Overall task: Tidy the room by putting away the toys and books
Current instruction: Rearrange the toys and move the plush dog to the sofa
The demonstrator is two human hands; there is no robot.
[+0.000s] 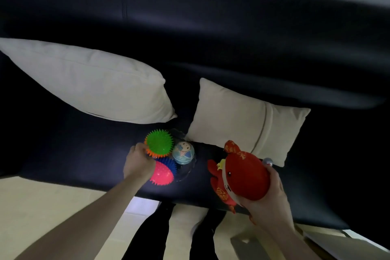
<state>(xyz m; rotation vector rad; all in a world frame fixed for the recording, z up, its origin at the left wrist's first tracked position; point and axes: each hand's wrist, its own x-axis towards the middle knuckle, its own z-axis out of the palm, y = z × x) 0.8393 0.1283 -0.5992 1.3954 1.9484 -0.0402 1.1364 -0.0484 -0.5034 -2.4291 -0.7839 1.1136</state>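
Standing over a dark sofa [84, 154], a person gathers toys from its seat, the right hand [268, 198] wrapped around a red plush toy [244, 175] while the left hand [138, 163] closes on a cluster of spiky balls: green [159, 142] just beyond the knuckles, pink [162, 175] beside the wrist, a blue one [169, 164] between them. Whether the left fingers grip one ball or a clear wrapper around them cannot be told. A pale painted ball [183, 152] sits just right of the green one. The plush looks soft and light, best held round its body; the balls look squashy, apt to roll if loose. Two cream cushions [242, 116] lie beyond both hands; the seat's front edge runs beneath the wrists, with open floor [42, 207] behind.
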